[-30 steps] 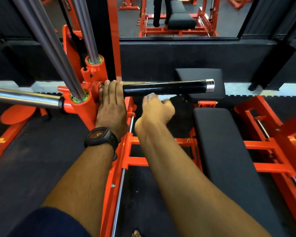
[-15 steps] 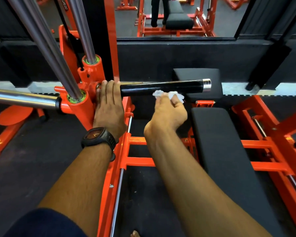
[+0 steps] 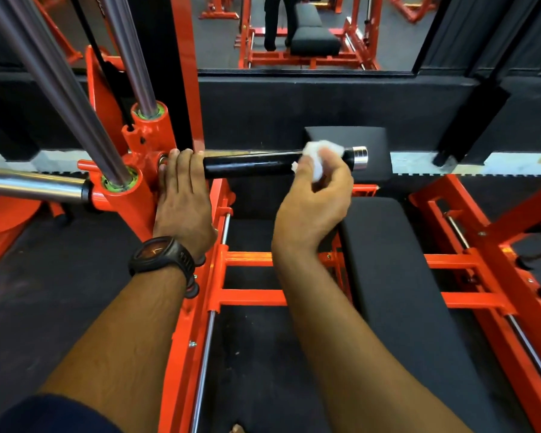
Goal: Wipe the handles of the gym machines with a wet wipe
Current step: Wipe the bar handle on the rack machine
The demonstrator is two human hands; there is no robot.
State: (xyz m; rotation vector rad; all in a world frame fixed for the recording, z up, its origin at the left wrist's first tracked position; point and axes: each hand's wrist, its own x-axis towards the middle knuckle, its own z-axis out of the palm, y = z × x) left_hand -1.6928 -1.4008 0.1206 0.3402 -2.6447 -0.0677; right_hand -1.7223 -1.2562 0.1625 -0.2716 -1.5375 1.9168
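A long black padded seat (image 3: 397,276) runs near to far on the right, slanted chrome rods (image 3: 61,89) rise at far left, and a wall mirror (image 3: 388,32) stands beyond the dark rubber floor (image 3: 44,307).

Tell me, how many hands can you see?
2. The left hand, wearing a black watch, rests on the black cylindrical handle at its inner end; the right hand holds a white wet wipe near its silver-capped outer end.

A black watch (image 3: 161,256) is worn at the wrist behind the left hand (image 3: 181,198) — chunky round case, dark orange-tinted face, ribbed strap. A dark blue sleeve (image 3: 53,414) is fitted at the upper left arm — both forearms are uncovered.
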